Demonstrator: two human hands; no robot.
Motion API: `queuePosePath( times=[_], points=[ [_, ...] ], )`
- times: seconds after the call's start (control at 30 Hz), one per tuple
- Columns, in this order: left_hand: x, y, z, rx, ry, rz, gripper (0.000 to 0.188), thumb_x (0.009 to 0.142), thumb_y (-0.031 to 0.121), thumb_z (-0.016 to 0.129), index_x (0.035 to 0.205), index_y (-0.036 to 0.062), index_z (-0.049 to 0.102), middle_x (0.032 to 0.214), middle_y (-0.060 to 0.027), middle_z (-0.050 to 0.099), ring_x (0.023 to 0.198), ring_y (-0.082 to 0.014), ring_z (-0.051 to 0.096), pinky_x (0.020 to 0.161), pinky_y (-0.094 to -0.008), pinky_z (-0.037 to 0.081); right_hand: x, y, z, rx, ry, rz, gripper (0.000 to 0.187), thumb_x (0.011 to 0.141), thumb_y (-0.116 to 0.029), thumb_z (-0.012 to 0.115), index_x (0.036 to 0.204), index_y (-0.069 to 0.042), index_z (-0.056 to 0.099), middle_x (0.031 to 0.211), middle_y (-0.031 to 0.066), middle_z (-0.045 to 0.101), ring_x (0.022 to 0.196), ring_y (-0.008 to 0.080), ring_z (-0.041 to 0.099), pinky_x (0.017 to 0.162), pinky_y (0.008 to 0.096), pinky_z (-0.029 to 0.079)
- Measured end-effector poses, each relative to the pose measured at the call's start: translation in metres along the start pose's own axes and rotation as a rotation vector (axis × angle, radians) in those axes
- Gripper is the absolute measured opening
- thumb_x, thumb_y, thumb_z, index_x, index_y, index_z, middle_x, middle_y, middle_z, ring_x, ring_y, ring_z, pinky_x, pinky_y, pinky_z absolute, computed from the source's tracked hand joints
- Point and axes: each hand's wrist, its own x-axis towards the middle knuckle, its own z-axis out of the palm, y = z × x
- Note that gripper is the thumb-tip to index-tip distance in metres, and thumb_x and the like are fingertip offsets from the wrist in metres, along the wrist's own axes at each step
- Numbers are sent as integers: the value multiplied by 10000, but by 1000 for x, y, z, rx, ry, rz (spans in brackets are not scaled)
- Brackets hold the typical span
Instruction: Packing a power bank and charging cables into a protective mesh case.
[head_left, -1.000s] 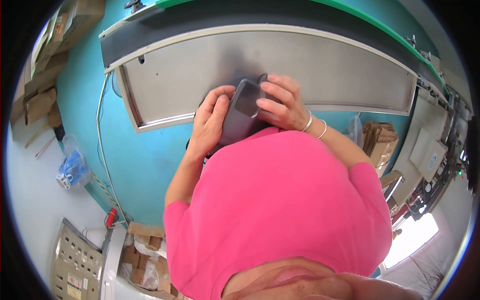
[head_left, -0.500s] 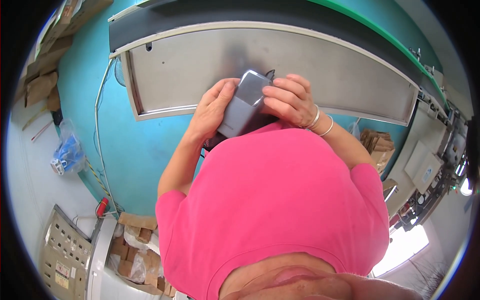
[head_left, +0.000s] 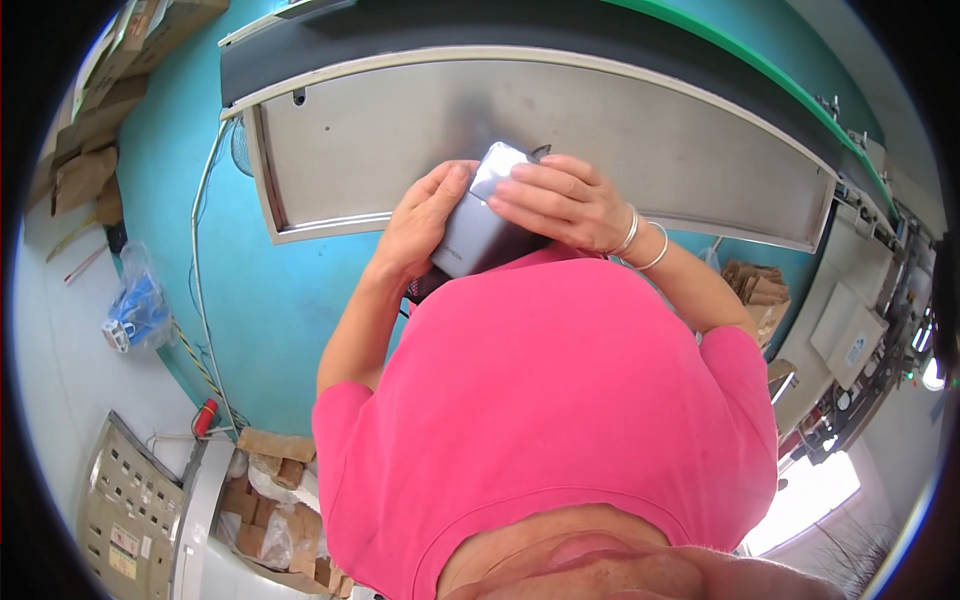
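Observation:
A grey box-shaped device with a glossy panel at its far end is held in front of my chest, tilted toward the upper right. My left hand is closed around its left side, thumb along the edge. Stretched fingers of my right hand lie flat across the right edge of the panel; that thumb is hidden. Beyond those fingers a small dark tip sticks out. Below my left hand, a dark mesh-like item is partly covered by the device and my shirt.
A metal-topped bench spans the far side, with a dark belt behind it. Open cartons with plastic stand lower left. A blue item in a clear bag hangs at left. Folded cardboard and machinery are at right.
My right hand has slid left and slightly down over the glossy panel, its fingers now flatter and covering more of it. The left hand keeps its hold; the device has barely shifted.

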Motion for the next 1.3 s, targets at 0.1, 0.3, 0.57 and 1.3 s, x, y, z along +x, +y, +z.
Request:
queuePosePath(
  times=[0.1,0.3,0.57,1.3],
  points=[
    [-1,1,-1,24,-26,-11,387,1006,365,475,1185,36,571,1023,-37,614,906,-92,553,780,-240,470,-1,-2,2,25,67,-28,351,858,-124,581,1195,-210,624,1186,-41,587,1127,131,544,969,313,405],
    [-1,0,0,4,-6,-3,382,1004,361,479,1173,33,580,1022,-39,616,906,-96,554,784,-235,465,1,-7,-5,-61,37,11,363,844,-109,597,1187,-226,624,1137,-41,582,1087,124,551,882,290,421],
    [13,16,-15,69,-61,-74,387,1001,349,469,1150,17,600,983,-62,645,863,-114,598,774,-262,492,14,15,4,141,37,-67,281,829,-189,625,1093,-94,625,1122,57,630,1032,202,611,962,375,467],
    [61,3,-67,1325,-113,262,313,745,235,668,992,42,660,911,-174,679,884,-337,651,785,-396,512,27,28,22,626,63,680,557,664,-108,857,1147,-7,601,996,49,656,895,126,613,842,270,492]
  ],
)
